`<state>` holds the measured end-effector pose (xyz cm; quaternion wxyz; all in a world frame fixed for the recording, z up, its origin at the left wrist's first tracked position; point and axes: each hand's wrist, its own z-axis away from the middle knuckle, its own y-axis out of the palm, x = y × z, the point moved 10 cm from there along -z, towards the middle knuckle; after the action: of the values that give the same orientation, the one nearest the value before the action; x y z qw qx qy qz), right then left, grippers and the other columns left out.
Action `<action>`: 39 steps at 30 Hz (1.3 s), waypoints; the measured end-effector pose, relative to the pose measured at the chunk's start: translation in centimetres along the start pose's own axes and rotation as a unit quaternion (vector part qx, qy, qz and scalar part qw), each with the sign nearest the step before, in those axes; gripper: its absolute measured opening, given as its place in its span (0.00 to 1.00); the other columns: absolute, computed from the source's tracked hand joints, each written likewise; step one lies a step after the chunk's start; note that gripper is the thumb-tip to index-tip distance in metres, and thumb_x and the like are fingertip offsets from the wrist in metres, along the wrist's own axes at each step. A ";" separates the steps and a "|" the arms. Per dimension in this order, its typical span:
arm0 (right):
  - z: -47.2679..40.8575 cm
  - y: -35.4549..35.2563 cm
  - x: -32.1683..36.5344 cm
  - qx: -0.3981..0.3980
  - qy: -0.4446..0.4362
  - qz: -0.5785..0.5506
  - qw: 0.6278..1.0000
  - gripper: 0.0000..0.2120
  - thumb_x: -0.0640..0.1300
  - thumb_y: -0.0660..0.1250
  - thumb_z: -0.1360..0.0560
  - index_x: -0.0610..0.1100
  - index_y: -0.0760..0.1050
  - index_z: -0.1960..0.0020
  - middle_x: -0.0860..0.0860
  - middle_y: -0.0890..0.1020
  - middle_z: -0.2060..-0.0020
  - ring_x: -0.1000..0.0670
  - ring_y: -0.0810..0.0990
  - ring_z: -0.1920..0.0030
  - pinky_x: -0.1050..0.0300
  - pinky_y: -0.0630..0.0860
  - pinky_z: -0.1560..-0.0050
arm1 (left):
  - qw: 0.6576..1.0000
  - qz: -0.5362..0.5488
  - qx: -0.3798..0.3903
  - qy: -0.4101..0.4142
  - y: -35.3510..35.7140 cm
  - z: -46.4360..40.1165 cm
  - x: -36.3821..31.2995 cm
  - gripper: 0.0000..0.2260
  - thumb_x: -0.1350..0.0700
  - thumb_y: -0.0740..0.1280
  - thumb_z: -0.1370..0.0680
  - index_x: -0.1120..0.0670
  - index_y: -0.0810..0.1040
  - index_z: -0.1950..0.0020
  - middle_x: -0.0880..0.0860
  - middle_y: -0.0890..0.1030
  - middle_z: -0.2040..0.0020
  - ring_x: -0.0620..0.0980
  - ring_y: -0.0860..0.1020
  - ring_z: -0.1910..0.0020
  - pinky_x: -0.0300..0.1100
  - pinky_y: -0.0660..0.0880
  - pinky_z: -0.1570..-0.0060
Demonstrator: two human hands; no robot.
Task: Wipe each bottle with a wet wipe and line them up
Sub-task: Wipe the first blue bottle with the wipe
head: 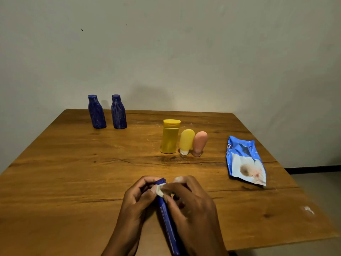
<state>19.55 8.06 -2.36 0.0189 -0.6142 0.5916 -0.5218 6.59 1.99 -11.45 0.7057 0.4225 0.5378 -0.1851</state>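
Over the table's near edge I hold a blue bottle (167,218), tilted with its cap pointing away from me. My left hand (135,204) grips its neck and side. Pressed against the cap end is a small white wet wipe (160,191), held by my right hand (191,206). Two more blue bottles (96,112) (118,112) stand upright side by side at the far left. In the middle stand a yellow bottle (170,136), a small yellow tube (186,142) on its white cap, and a pink tube (199,143), close together.
A blue wet-wipe pack (245,161) lies flat on the right of the wooden table (73,172). A plain wall rises behind the table's far edge. Floor shows beyond the table's right edge.
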 end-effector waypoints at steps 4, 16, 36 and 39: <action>0.6 -1.5 -0.1 0.012 -0.009 -0.016 1.000 0.07 0.52 0.70 0.24 0.60 0.81 0.47 0.62 0.78 0.48 0.61 0.80 0.47 0.67 0.79 0.54 | 1.000 0.011 -0.014 0.004 -0.4 -0.2 0.3 0.06 0.60 0.73 0.23 0.58 0.86 0.47 0.61 0.85 0.52 0.56 0.83 0.53 0.48 0.78 0.51; 0.0 -0.7 -1.0 0.056 0.036 -0.001 0.998 0.08 0.49 0.74 0.24 0.58 0.83 0.46 0.63 0.78 0.50 0.61 0.78 0.46 0.67 0.75 0.50 | 0.999 -0.042 -0.018 0.020 -0.7 0.3 0.4 0.14 0.54 0.73 0.24 0.58 0.85 0.41 0.60 0.86 0.43 0.60 0.84 0.43 0.55 0.79 0.40; 0.4 -1.0 -2.8 0.099 0.043 -0.042 0.993 0.07 0.48 0.74 0.25 0.59 0.84 0.49 0.64 0.80 0.52 0.60 0.79 0.46 0.67 0.77 0.53 | 0.997 -0.070 0.004 0.020 -0.5 0.5 0.6 0.14 0.56 0.65 0.18 0.60 0.82 0.36 0.63 0.83 0.37 0.58 0.82 0.39 0.55 0.76 0.35; 0.5 -3.1 -4.1 0.052 0.061 -0.055 0.995 0.07 0.48 0.73 0.26 0.57 0.85 0.48 0.62 0.82 0.51 0.61 0.80 0.46 0.63 0.82 0.53 | 0.996 -0.082 0.018 0.021 -0.3 0.5 0.7 0.12 0.57 0.64 0.16 0.59 0.82 0.36 0.60 0.84 0.36 0.59 0.82 0.36 0.54 0.76 0.35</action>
<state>23.06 11.73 -3.09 -0.0145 -0.6109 0.5290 -0.5889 6.89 1.59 -12.13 0.6689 0.3933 0.5822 -0.2428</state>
